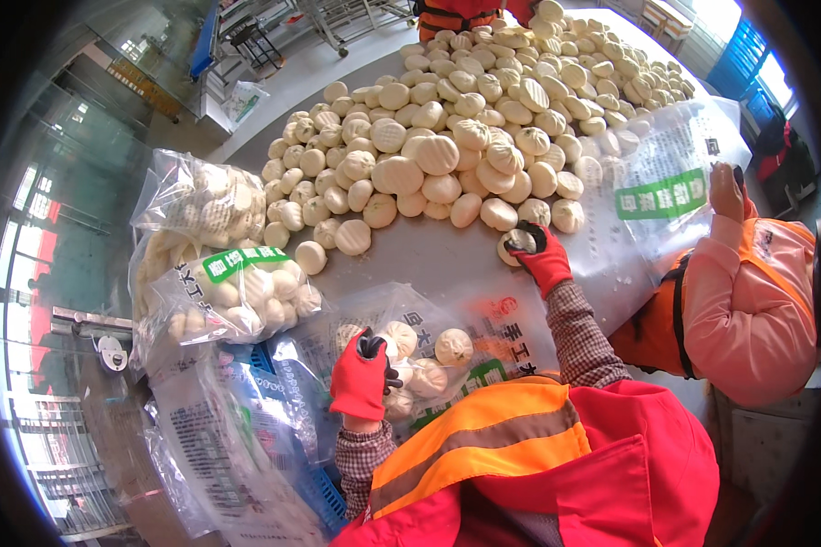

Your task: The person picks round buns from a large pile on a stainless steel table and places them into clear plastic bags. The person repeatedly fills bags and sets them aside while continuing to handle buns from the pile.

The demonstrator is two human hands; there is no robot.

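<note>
My right hand, in a red glove with dark fingers, grips a pale bun at the near edge of a large heap of pleated stuffed buns. Closer to my body, my left hand, gloved alike, has its fingers curled on a clear printed plastic bag. Several buns lie in this bag, right beside my left hand. Part of the bag's near side is hidden by my orange and red vest.
Two filled bags stand at the left. Flat printed bags lie over a blue plastic crate. A co-worker in pink sleeves handles another bag at the right. Across the grey table, another person's orange garment shows.
</note>
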